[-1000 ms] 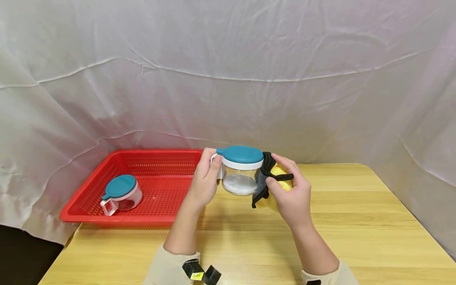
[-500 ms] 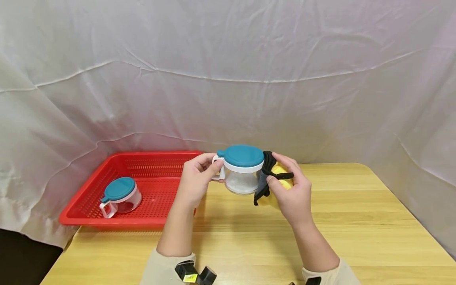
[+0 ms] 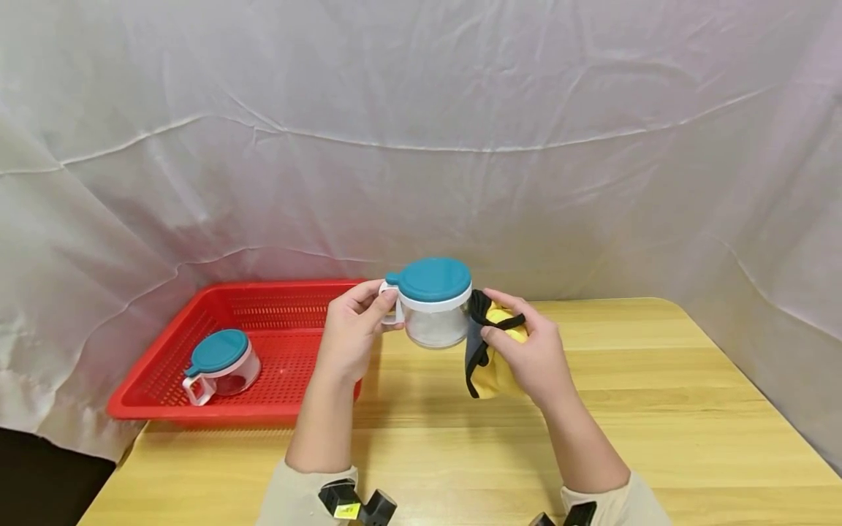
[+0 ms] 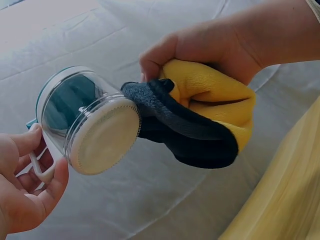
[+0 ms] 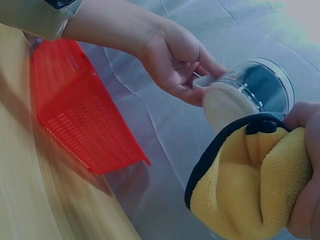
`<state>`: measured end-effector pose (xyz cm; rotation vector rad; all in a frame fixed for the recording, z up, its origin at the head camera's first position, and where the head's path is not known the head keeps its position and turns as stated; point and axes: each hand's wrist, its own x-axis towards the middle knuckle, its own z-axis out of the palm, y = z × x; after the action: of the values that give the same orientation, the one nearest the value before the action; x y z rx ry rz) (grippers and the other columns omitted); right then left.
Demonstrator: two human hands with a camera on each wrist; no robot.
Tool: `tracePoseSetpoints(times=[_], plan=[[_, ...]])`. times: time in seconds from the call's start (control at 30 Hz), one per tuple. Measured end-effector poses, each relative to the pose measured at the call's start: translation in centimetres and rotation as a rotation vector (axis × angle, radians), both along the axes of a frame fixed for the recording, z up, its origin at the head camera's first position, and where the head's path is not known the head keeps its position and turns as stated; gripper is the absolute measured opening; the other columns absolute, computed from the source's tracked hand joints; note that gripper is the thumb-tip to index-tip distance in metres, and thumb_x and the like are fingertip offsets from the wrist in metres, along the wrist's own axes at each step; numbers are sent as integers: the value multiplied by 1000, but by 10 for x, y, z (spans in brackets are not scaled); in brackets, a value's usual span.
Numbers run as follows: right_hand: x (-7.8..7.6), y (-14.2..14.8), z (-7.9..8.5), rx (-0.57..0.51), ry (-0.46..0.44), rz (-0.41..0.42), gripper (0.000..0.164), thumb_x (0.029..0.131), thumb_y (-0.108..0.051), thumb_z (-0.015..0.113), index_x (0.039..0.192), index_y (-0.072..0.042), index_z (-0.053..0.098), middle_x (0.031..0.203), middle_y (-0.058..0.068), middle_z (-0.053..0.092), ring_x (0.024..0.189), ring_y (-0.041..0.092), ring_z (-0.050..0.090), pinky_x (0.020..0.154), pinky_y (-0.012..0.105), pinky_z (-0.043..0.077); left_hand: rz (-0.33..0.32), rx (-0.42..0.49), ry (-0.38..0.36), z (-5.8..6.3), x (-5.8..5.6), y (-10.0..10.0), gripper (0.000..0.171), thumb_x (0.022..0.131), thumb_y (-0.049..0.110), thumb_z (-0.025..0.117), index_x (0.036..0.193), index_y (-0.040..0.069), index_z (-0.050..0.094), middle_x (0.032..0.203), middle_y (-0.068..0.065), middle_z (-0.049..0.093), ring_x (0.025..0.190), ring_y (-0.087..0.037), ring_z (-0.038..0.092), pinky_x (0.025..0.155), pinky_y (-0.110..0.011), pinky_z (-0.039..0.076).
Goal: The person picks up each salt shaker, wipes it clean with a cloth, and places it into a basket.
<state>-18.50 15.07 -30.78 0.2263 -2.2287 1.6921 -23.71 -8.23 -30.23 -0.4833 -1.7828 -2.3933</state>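
Observation:
My left hand (image 3: 350, 332) pinches the white handle of a clear jar (image 3: 435, 321) with a teal lid (image 3: 434, 280), lifted over the table. Its pale round base shows in the left wrist view, where the jar (image 4: 95, 125) is tipped. My right hand (image 3: 529, 349) grips a bunched yellow and grey cloth (image 3: 493, 376) with black edging. The cloth (image 4: 200, 115) meets the side of the jar near its base in the left wrist view. In the right wrist view the folded cloth (image 5: 245, 185) covers part of the jar.
A red perforated basket (image 3: 283, 413) stands on the left of the wooden table (image 3: 625, 409). Inside it sits a second jar (image 3: 224, 361) with a teal lid and white handle. A pale curtain (image 3: 460, 131) hangs behind the table.
The left hand has shifted its hold on the handle, its fingers now farther left. Jar, cloth and both hands have moved slightly left, and the cloth hangs lower.

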Motion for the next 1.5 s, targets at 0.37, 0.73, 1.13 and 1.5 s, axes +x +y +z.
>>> tracePoseSetpoints(times=[0.37,0.73,1.13,1.5], plan=[[2,3,5,-220,-32,69,45,86,0,58,127,-18,58,120,11,54,86,19,64,68,31,58,-80,-59,-13,0,2,3,23,85,14,69,103,1,65,87,-5,65,76,-17,61,68,-40,59],[2,5,7,-361,-53,216,45,86,5,51,130,-4,53,112,16,55,83,17,65,68,32,58,-174,-88,-42,-4,1,-3,12,86,12,68,98,10,69,86,-2,65,76,-16,60,64,-35,58],[-3,10,5,-470,-166,272,44,88,2,41,131,-4,51,107,7,64,84,14,66,69,27,58,-249,-174,-10,-8,-2,-4,12,85,12,69,97,9,69,87,0,68,79,-16,64,69,-39,59],[-4,13,2,-550,-202,303,44,90,1,39,133,-4,50,112,5,63,87,14,66,74,26,57,-315,-201,-1,-11,-3,-5,10,86,9,68,95,12,70,85,-1,69,74,-17,65,69,-39,58]])
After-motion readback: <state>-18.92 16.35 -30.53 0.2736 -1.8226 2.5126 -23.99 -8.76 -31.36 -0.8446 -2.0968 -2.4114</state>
